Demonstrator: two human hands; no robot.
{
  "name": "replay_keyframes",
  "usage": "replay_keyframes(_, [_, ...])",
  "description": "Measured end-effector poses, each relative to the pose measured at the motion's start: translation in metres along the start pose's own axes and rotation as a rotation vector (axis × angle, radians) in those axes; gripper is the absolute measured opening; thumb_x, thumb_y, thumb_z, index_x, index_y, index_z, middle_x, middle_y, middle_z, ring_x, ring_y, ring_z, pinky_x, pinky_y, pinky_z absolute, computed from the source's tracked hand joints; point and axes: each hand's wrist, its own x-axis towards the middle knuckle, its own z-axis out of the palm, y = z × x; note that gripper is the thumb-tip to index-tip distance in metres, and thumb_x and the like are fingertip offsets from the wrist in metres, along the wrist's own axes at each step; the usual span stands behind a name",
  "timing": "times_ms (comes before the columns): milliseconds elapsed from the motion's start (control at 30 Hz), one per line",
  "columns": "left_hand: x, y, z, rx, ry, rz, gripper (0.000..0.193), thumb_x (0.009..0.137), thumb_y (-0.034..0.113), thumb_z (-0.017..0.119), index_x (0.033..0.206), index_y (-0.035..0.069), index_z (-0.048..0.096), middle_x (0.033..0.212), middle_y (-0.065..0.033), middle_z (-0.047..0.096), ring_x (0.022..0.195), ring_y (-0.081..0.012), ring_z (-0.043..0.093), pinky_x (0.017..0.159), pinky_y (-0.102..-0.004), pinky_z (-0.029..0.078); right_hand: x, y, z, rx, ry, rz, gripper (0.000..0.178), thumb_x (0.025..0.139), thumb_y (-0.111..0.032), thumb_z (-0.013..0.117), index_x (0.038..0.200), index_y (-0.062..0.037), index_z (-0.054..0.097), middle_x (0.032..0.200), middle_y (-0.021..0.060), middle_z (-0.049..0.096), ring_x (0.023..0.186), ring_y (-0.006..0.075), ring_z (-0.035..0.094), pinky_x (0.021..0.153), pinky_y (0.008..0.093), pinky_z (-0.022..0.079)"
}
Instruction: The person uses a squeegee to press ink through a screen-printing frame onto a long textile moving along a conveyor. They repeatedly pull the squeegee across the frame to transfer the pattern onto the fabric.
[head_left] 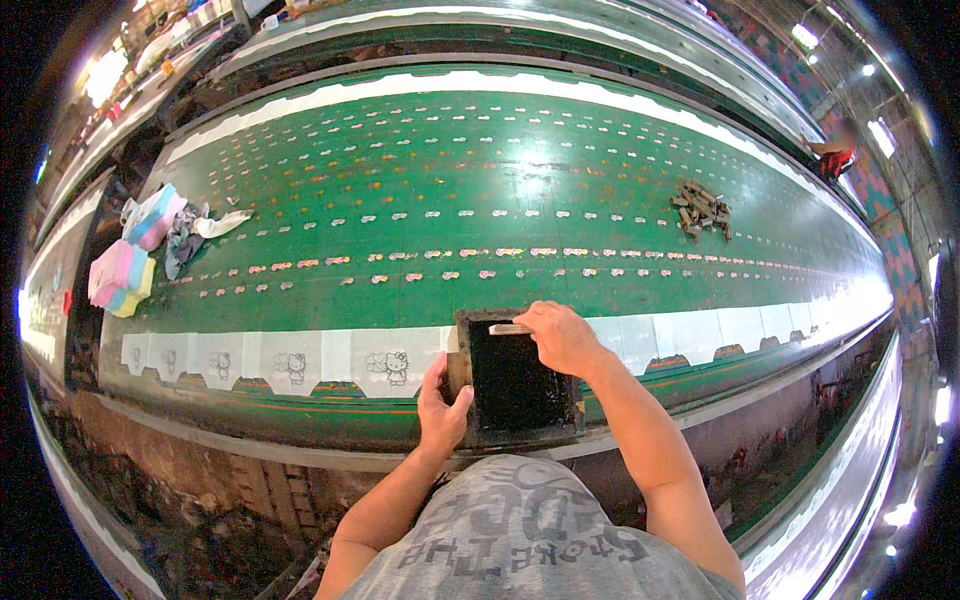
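Observation:
A dark-framed printing screen (462, 345), coated with black ink, lies over a row of white cloth pieces (255, 350) at the near edge of the long green table. My left hand (442, 412) grips the left side of its frame, thumb and fingers about the edge. Near the far end of the screen, my right hand (562, 336) holds a pale, narrow squeegee (509, 329) against the inked surface. To the left of the screen, several cloth pieces bear black-outlined cartoon figures. On its right, the visible cloth pieces look plain white.
Rows of small printed patches dot the green tabletop (430, 300). Stacks of pastel foam-like blocks (122, 275) stand at the left beside crumpled cloths (188, 240). A pile of brownish pieces (702, 210) lies at right. Another person (832, 158) is at the far right.

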Motion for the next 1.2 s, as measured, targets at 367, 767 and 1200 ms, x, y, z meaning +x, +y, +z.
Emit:
replay_keyframes(367, [0.002, 0.009, -0.002, 0.013, -0.018, -0.059, 0.08, 0.097, -0.003, 0.079, 0.169, -0.004, 0.044, 0.161, -0.0165, 0.058, 0.147, -0.0263, 0.057, 0.129, -0.0426, 0.043, -0.034, -0.025, 0.017, 0.012, -0.152, 0.055, 0.047, 0.09, -0.001, 0.069, 0.134, -0.0124, 0.08, 0.119, 0.0136, 0.077, 0.116, 0.039, 0.07, 0.104, 0.0521, 0.055])
replay_keyframes(767, [-0.002, -0.002, -0.002, 0.042, -0.027, -0.033, 0.085, 0.097, 0.001, 0.082, 0.171, -0.005, 0.04, 0.162, -0.0197, 0.057, 0.149, -0.0288, 0.057, 0.128, -0.0425, 0.043, -0.118, -0.097, 0.024, 0.012, -0.08, 0.066, 0.045, 0.087, 0.0, 0.07, 0.131, -0.009, 0.079, 0.125, 0.0102, 0.075, 0.115, 0.0368, 0.067, 0.103, 0.0518, 0.053])
replay_keyframes(1200, [-0.015, 0.032, 0.047, 0.315, 0.113, 0.138, 0.1, 0.076, -0.005, 0.069, 0.172, -0.007, 0.041, 0.17, -0.0225, 0.051, 0.159, -0.0329, 0.048, 0.135, -0.0421, 0.033, -0.167, -0.062, 0.028, 0.146, 0.223, 0.013, 0.039, 0.088, -0.015, 0.086, 0.127, -0.0117, 0.08, 0.128, 0.0056, 0.073, 0.124, 0.0319, 0.068, 0.106, 0.0501, 0.055])
